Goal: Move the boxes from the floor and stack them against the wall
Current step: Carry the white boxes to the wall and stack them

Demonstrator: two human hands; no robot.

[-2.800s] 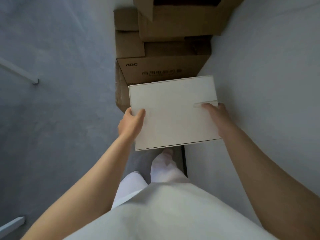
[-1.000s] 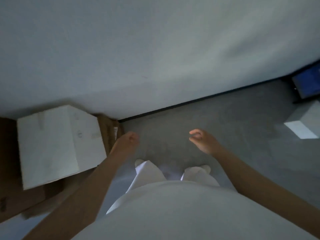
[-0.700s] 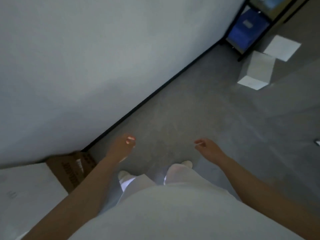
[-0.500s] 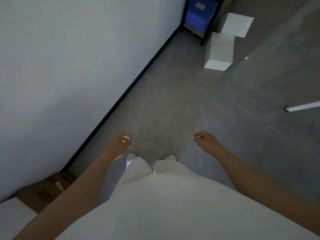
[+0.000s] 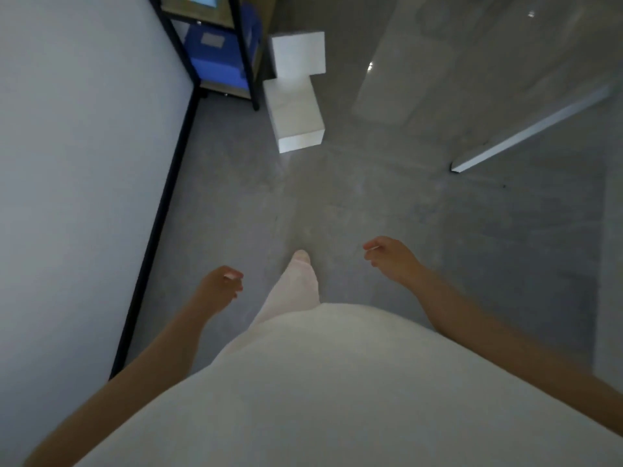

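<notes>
- Empty, both of them: my left hand point(image 5: 219, 287) and right hand point(image 5: 392, 256) hang out in front of me, fingers loosely curled round nothing.
- Two white boxes lie ahead on the grey floor point(image 5: 371, 203), well apart from my hands. The near box point(image 5: 298, 119) is closest, and the far box point(image 5: 298, 53) sits just behind it; I cannot tell whether they touch.
- Both sit just beside a black shelf point(image 5: 243, 52), which stands against the wall point(image 5: 84, 129) and has a blue bin point(image 5: 215, 59) on its lowest level.
- That wall runs along my left, with a black baseboard point(image 5: 158, 214) at its foot.
- My leg point(image 5: 301, 274), in white, reaches forward between my hands.
- Off to the right, a pale strip point(image 5: 532, 129) lies on the floor.
</notes>
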